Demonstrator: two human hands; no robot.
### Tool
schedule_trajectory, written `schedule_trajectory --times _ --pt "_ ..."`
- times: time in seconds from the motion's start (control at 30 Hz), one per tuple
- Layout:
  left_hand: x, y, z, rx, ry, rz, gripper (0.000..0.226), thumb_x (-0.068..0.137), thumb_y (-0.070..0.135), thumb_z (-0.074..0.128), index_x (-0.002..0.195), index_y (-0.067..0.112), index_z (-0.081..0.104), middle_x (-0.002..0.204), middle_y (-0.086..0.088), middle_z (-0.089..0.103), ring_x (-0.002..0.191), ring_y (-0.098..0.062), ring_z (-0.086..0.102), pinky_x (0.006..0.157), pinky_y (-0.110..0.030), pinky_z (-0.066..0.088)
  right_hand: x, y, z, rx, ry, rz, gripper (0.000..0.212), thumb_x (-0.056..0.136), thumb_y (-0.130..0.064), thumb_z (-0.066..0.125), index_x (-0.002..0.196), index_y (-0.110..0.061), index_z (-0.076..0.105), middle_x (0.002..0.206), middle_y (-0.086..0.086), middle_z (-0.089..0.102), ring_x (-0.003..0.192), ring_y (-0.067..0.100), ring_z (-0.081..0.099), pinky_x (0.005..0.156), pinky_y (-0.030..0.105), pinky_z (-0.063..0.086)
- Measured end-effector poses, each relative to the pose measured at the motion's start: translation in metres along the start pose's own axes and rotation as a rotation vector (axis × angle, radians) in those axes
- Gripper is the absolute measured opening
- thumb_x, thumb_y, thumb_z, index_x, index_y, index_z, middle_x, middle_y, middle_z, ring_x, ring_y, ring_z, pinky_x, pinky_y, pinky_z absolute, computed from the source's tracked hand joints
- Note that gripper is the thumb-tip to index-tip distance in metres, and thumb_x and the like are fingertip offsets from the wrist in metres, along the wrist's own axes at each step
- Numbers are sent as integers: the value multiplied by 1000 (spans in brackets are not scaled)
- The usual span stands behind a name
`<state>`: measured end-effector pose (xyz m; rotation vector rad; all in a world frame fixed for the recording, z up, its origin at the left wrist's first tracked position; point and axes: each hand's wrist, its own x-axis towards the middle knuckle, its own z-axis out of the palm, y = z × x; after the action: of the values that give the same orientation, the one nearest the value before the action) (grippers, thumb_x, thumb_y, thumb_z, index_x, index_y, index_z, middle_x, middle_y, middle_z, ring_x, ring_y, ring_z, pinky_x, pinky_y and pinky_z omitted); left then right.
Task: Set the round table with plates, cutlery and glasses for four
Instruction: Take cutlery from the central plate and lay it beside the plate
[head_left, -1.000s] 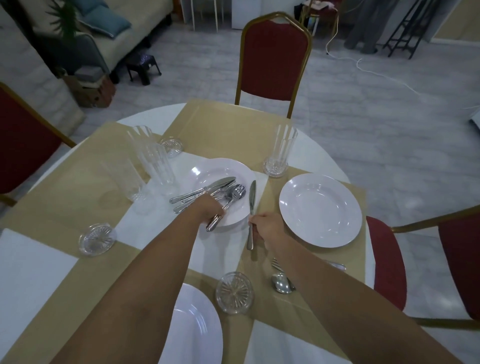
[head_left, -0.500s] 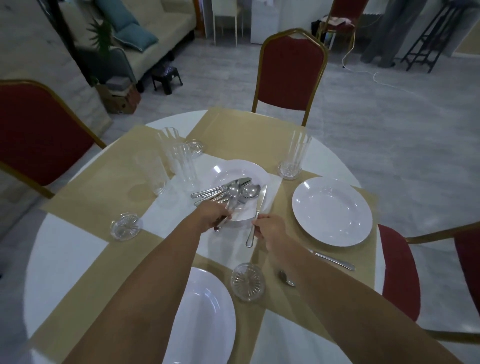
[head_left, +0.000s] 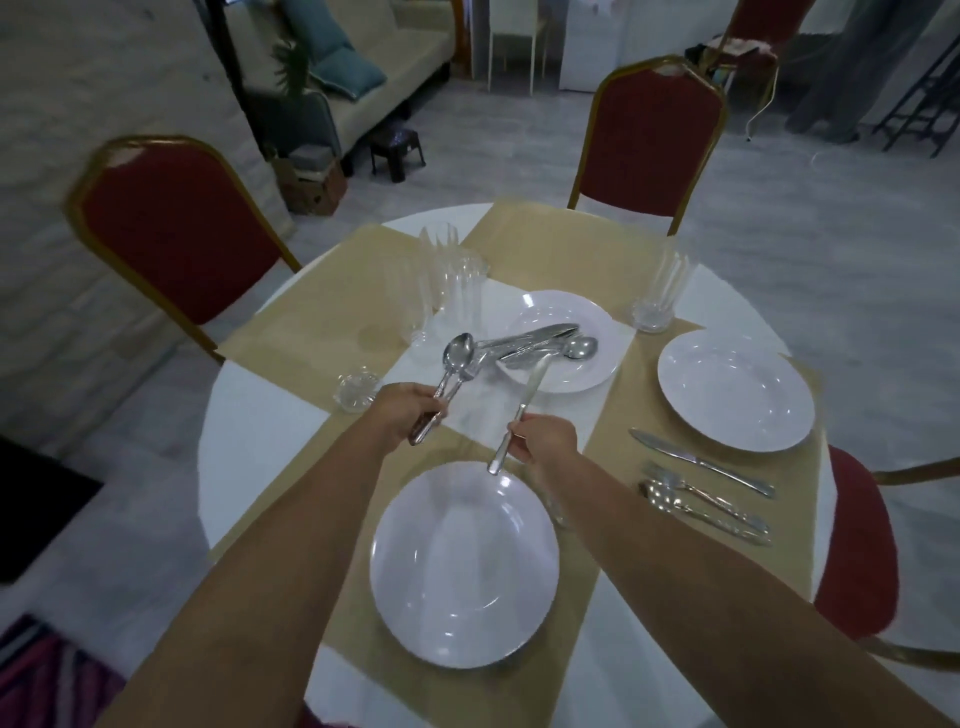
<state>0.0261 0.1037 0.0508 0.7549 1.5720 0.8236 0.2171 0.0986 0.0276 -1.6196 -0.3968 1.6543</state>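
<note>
My left hand (head_left: 410, 410) grips the handles of a spoon and fork (head_left: 456, 358), lifted above the table. My right hand (head_left: 545, 441) pinches a knife (head_left: 522, 410) by its handle, blade pointing away. Both hover between the near white plate (head_left: 465, 566) and the middle plate (head_left: 597, 364), which carries the remaining cutlery (head_left: 540, 340). A third plate (head_left: 735, 389) lies at the right with a knife (head_left: 701, 461), fork and spoon (head_left: 701, 506) beside it. Clear glasses (head_left: 452, 288) cluster at the far left; one glass (head_left: 657, 296) stands by the right plate.
The round white table (head_left: 249, 431) has tan placemats. A small glass coaster (head_left: 356, 387) sits left of my left hand. Red chairs (head_left: 649, 140) with gold frames stand at the far side, the left and the right. A sofa is in the background.
Both hands lifted cutlery off the middle plate and drew back toward me: the left with spoon and fork, the right with the knife. The camera pulled back and shifted left.
</note>
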Motion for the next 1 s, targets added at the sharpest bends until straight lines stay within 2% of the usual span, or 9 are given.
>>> schedule_trajectory --times 0.07,0.2,0.33,0.47,0.57,0.63,0.73,0.8,1.0 --pt "-11 -12 -28 20 25 9 13 81 -6 65 75 5 65 51 -5 63 46 -18 56 44 -18 39 -16 16 14 7 -24 9 23 87 16 58 72 -2 59 72 14 57 61 21 56 64 33 56" --pt "-32 -39 -74 30 77 -25 12 82 -6 64 78 5 62 47 -2 61 37 -10 56 38 -13 37 -45 51 39 -4 -23 13 21 86 14 59 74 -3 60 76 14 58 63 21 58 56 28 56" --pt "-46 -60 -105 -25 75 -45 10 84 -6 64 88 2 61 61 -9 63 38 -9 58 37 -14 41 -68 82 63 -39 -22 15 22 87 13 58 76 -5 59 80 12 58 66 21 58 52 25 54" --pt "-54 -73 -128 -31 77 -52 16 82 2 69 96 7 65 79 -9 63 58 -15 58 47 -19 45 -86 102 89 -176 -79 -11 26 88 9 55 70 -10 56 74 7 57 65 17 59 63 26 56" --pt "-54 -82 -141 -30 117 -40 11 82 2 70 83 12 64 71 -5 61 46 -8 57 38 -13 41 -89 120 112 -350 -22 -87 16 77 1 60 72 -14 61 80 9 65 84 28 69 80 42 59" --pt "-52 -93 -147 -33 136 -45 13 82 2 70 81 13 63 70 -5 60 38 -3 55 37 -12 41 -79 140 126 -448 36 -140 19 74 -7 59 90 -15 64 97 10 69 97 33 68 84 47 58" --pt "-51 -110 -154 -80 150 -80 14 82 1 69 81 13 63 71 -5 62 44 -6 59 40 -14 45 -100 150 140 -629 55 -205 24 83 -15 58 107 -13 58 101 2 66 96 29 66 86 36 54" --pt "-50 -120 -157 -106 146 -94 13 82 2 70 82 13 64 74 -6 64 56 -12 60 46 -18 48 -102 158 144 -718 76 -242 24 90 -12 54 113 -9 58 100 1 61 101 25 61 80 26 44" --pt "-43 -138 -165 -150 145 -116 17 80 4 72 96 8 68 83 -10 68 67 -18 62 62 -25 52 -93 172 160 -792 90 -244 25 90 -9 52 114 -10 58 106 7 66 97 23 62 72 24 39"
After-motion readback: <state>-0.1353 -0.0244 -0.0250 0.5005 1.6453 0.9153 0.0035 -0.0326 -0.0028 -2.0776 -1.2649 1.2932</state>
